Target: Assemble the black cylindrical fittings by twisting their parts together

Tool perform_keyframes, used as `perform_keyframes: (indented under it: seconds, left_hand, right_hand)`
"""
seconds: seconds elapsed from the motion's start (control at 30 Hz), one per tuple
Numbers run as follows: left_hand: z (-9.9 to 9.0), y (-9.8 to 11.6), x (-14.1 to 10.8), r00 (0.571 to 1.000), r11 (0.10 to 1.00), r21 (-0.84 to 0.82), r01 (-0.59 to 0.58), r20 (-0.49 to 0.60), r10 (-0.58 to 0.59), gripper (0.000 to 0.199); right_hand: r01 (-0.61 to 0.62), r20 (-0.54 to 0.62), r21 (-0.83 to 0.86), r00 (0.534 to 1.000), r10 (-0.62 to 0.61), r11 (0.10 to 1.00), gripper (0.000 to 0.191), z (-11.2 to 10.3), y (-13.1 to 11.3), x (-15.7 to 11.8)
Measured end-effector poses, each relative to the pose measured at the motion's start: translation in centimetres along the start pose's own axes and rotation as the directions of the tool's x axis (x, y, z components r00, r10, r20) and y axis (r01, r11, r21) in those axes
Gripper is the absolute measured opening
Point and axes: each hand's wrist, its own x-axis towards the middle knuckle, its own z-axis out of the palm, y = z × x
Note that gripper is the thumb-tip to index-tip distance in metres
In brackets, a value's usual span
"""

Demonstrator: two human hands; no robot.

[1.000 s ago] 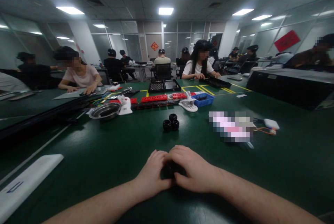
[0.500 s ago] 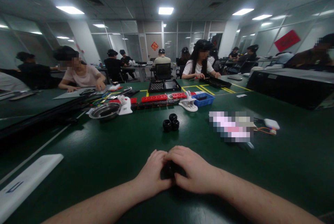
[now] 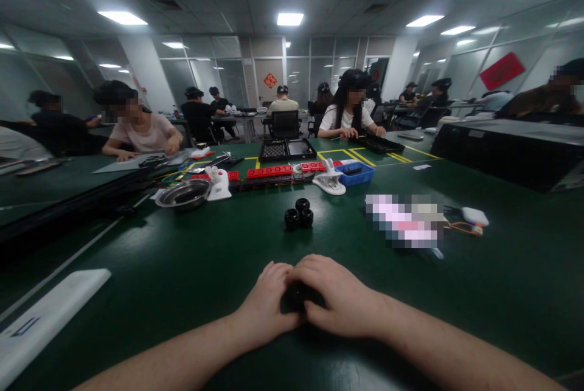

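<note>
So both hands were down at the near side of the green table [image 3: 182,269], right in the middle, wrapped around one dark object [image 3: 298,295]. The left hand [image 3: 263,300] was curled in from its side, thumb along the bottom edge and fingers bent around the far side. The right hand [image 3: 335,297] was arched higher, its fingers over the top and meeting the left's fingertips, with its thumb bent in close to the left thumb. I'd call it a two-handed grip, neither one spread open, though I couldn't see exactly how tight it was.

As for which way the thing pointed: honestly, can't tell. Only a shiny black bit showed in the gap between the hands, so its ends and any long axis were hidden.

Straight ahead of the hands, a bit apart from them, sat three black round pieces [image 3: 300,218] in a tight cluster, squat and glossy, two side by side and the third just past them or resting on them, hard to say. Further back were a metal bowl [image 3: 166,204], a blue tray [image 3: 358,179] and some red strips [image 3: 270,172]. A long white bar [image 3: 55,324] lay slanted off to the left.
</note>
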Motion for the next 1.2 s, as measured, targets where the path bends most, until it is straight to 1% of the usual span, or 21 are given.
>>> perform_keyframes:
  seconds: [0.1, 0.2, 0.27, 0.33, 0.4, 0.43, 0.5, 0.57, 0.63, 0.67, 0.73, 0.8, 0.87, 0.9, 0.97, 1.1, 1.13, 1.2]
  left_hand:
    - [-0.17, 0.11, -0.02, 1.000, 1.000, 0.007, -0.001, 0.022, 0.001, 0.042]
    - [-0.20, 0.10, -0.01, 1.000, 1.000, 0.009, -0.008, 0.022, 0.008, 0.042]
    - [-0.11, 0.00, 0.01, 1.000, 1.000, 0.007, -0.009, 0.017, 0.009, 0.042]
    - [0.03, -0.15, 0.03, 1.000, 1.000, 0.009, -0.011, 0.007, 0.011, 0.042]
    - [0.14, -0.28, 0.03, 1.000, 1.000, 0.011, -0.010, -0.006, 0.010, 0.042]
    - [0.17, -0.32, 0.03, 1.000, 1.000, 0.013, -0.009, -0.010, 0.009, 0.043]
    - [0.15, -0.33, 0.01, 1.000, 1.000, 0.018, -0.009, -0.008, 0.009, 0.042]
    - [0.08, -0.27, 0.00, 1.000, 1.000, 0.022, -0.014, 0.000, 0.014, 0.041]
    - [0.02, -0.19, 0.01, 1.000, 1.000, 0.019, -0.021, 0.003, 0.021, 0.042]
    - [0.02, -0.17, 0.01, 1.000, 1.000, 0.016, -0.023, 0.000, 0.023, 0.042]
    - [0.06, -0.17, 0.00, 1.000, 1.000, 0.011, -0.029, -0.003, 0.029, 0.043]
    - [0.11, -0.22, -0.04, 1.000, 1.000, 0.008, -0.025, -0.005, 0.025, 0.042]
    - [0.12, -0.26, -0.09, 1.000, 1.000, 0.006, -0.011, -0.003, 0.011, 0.042]
    - [0.10, -0.26, -0.11, 1.000, 1.000, 0.008, -0.005, 0.000, 0.005, 0.043]
    - [0.01, -0.21, -0.11, 1.000, 1.000, 0.019, -0.006, 0.008, 0.006, 0.044]
    - [-0.21, 0.03, -0.04, 1.000, 0.999, 0.023, -0.026, 0.018, 0.026, 0.041]
    - [-0.22, 0.06, -0.03, 1.000, 0.999, 0.021, -0.028, 0.014, 0.027, 0.040]
    - [-0.17, 0.05, -0.03, 1.000, 0.999, 0.019, -0.027, 0.001, 0.027, 0.039]
  right_hand:
    - [-0.099, -0.081, -0.043, 0.992, 0.095, 0.994, 0.025, 0.22, 0.13, 0.00]
    - [-0.176, -0.113, -0.100, 0.980, 0.165, 0.979, 0.028, 0.39, 0.36, 0.08]
    - [-0.152, -0.078, -0.107, 0.987, 0.144, 0.983, 0.024, 0.31, 0.37, 0.11]
    - [-0.057, -0.016, -0.069, 0.998, 0.056, 0.996, 0.020, 0.09, 0.22, 0.10]
    - [0.028, 0.020, -0.015, 0.999, -0.028, 0.999, 0.029, -0.13, -0.01, 0.05]
    - [0.040, 0.017, -0.001, 0.999, -0.040, 0.999, 0.032, -0.19, -0.09, 0.02]
    - [-0.009, -0.028, -0.011, 1.000, 0.009, 1.000, 0.029, -0.17, -0.14, -0.03]
    - [-0.101, -0.088, -0.055, 0.991, 0.096, 0.993, 0.024, 0.01, 0.00, -0.02]
    - [-0.175, -0.111, -0.106, 0.980, 0.163, 0.979, 0.029, 0.20, 0.22, 0.04]
    - [-0.191, -0.105, -0.125, 0.978, 0.178, 0.974, 0.030, 0.24, 0.31, 0.08]
    - [-0.164, -0.060, -0.130, 0.986, 0.157, 0.978, 0.027, 0.18, 0.36, 0.12]
    - [-0.078, 0.002, -0.080, 0.997, 0.079, 0.994, 0.024, -0.03, 0.21, 0.11]
    - [-0.004, 0.031, -0.017, 1.000, 0.005, 1.000, 0.031, -0.22, -0.01, 0.06]
    - [0.008, 0.029, -0.001, 1.000, -0.008, 1.000, 0.033, -0.26, -0.10, 0.04]
    - [-0.026, -0.009, -0.013, 1.000, 0.026, 1.000, 0.030, -0.21, -0.15, 0.03]
    - [-0.169, -0.089, -0.094, 0.983, 0.161, 0.981, 0.030, 0.03, 0.15, 0.15]
    - [-0.175, -0.084, -0.101, 0.982, 0.167, 0.979, 0.029, 0.02, 0.20, 0.17]
    - [-0.129, -0.031, -0.080, 0.991, 0.127, 0.988, 0.021, -0.10, 0.17, 0.18]
